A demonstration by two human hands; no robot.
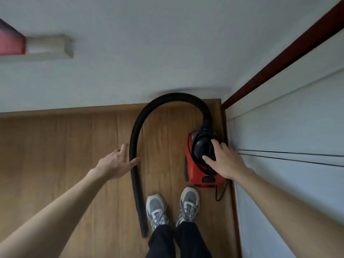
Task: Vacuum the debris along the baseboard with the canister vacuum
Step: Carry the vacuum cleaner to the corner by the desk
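Hands first: we find both arms bare and stretched forward and down from the lower corners of the frame. Our left hand [116, 162] sits left of centre, palm down, fingers spread and open; its thumb touches the black hose [134, 146], while the other fingers lie just left of the hose, and nothing is gripped. Our right hand [223, 161] rests right of centre on the black top of the canister vacuum [200, 164], fingers splayed over the dome; whether they are closed around a handle we cannot tell. The red vacuum body stands on the wooden floor [65, 146] at centre right, close beside the dark red baseboard [235, 211] that runs down the right side of the frame below a pale wall. From the vacuum's upper end the hose arches up toward the far wall, curves left, then runs straight down, its open end lying on the floor near lower centre, just left of the left shoe [156, 209]. The right shoe [189, 203] stands just below the vacuum. A thin black cord [220, 194] loops on the floor beside the vacuum's lower right corner. We see no debris clearly at this resolution.
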